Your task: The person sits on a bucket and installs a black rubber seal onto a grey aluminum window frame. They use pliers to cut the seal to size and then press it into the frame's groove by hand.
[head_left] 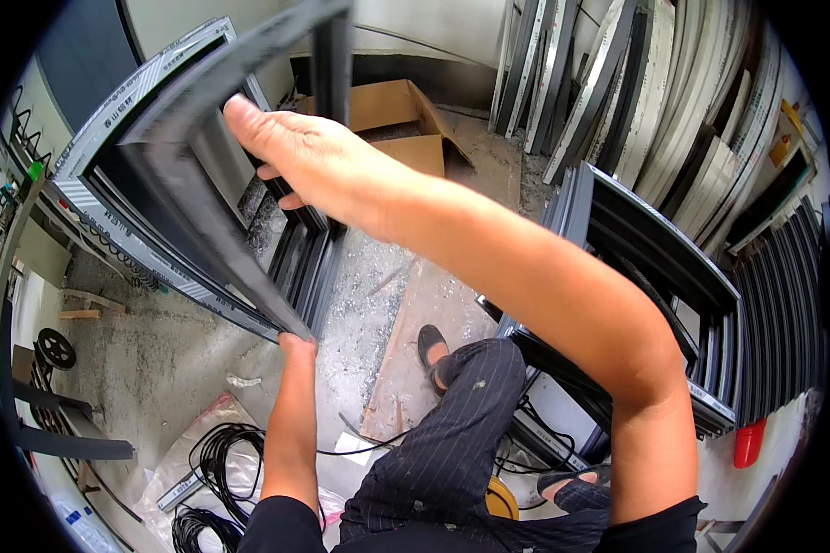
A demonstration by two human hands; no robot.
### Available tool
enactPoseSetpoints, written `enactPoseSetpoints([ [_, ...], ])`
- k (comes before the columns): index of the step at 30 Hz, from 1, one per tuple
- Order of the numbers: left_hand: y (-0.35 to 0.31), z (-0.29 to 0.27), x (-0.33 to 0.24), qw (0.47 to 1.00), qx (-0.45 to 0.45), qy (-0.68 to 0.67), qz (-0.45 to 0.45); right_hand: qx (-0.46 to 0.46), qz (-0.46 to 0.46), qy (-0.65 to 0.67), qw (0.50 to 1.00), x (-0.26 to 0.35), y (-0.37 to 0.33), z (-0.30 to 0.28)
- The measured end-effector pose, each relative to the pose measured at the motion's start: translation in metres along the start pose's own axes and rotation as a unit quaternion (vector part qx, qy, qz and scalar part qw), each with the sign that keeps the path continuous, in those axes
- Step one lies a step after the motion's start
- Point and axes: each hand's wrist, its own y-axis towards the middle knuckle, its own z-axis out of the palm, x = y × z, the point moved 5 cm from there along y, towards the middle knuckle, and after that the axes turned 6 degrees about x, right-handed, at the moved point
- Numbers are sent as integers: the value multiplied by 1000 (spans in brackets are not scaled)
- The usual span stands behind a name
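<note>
A dark grey window frame (214,217) stands tilted at the left, its upper part smeared by motion. My left hand (297,344) grips its lower corner, and the fingers are hidden behind the profile. Across the frame's opening reaches my right hand (290,152), thumb stretched out near the upper bar and the other fingers partly visible below the palm. Nothing shows in its grasp, and whether the thumb touches the bar is unclear. Directly behind, more window frames (124,226) with printed protective film lean together.
At the right, more dark frames (655,207) stand stacked near my leg. Long profiles (655,92) lean on the far wall beside an open cardboard box (392,106). Black cable coils (221,461) lie on plastic sheeting at the lower left. A wooden board (433,313) lies on the dusty floor.
</note>
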Motion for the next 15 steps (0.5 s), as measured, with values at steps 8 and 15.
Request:
enactPoseSetpoints([
  [8,-52,3,-16,977,-93,-10,-193,-178,240,-3,954,-72,-207,-77],
  [15,-151,126,10,945,207,173,-184,-77,470,59,878,-100,-422,-68],
])
